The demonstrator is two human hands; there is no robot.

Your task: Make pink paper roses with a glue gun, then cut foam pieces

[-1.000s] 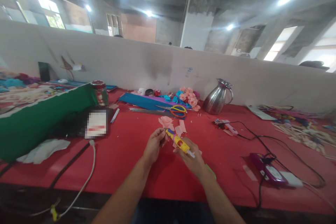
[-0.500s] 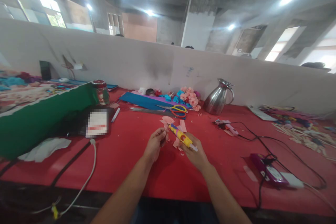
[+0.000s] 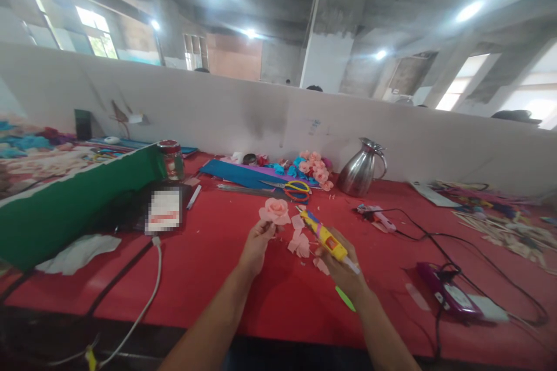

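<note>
A pink paper rose (image 3: 275,211) faces up over the red table (image 3: 209,266), its base pinched in the fingers of my left hand (image 3: 256,246). To its right my right hand (image 3: 342,264) is wrapped round a yellow glue gun (image 3: 328,240), whose tip points up and left, apart from the rose. Loose pink petals (image 3: 299,243) lie between my two hands. A bright green strip (image 3: 345,298) shows beneath my right wrist. Behind the rose are scissors (image 3: 291,187) with yellow and red handles, on blue paper (image 3: 235,173).
A steel jug (image 3: 360,168) stands at the back beside a bunch of pink roses (image 3: 317,167). A pink glue gun (image 3: 380,217), black cables and a purple power strip (image 3: 448,293) are at the right. A green divider (image 3: 82,203) and lidded jar (image 3: 172,162) stand left.
My right hand and the yellow glue gun have moved right, away from the rose. The rose now sits upright and more fully in view above my left hand. The green strip has come into view.
</note>
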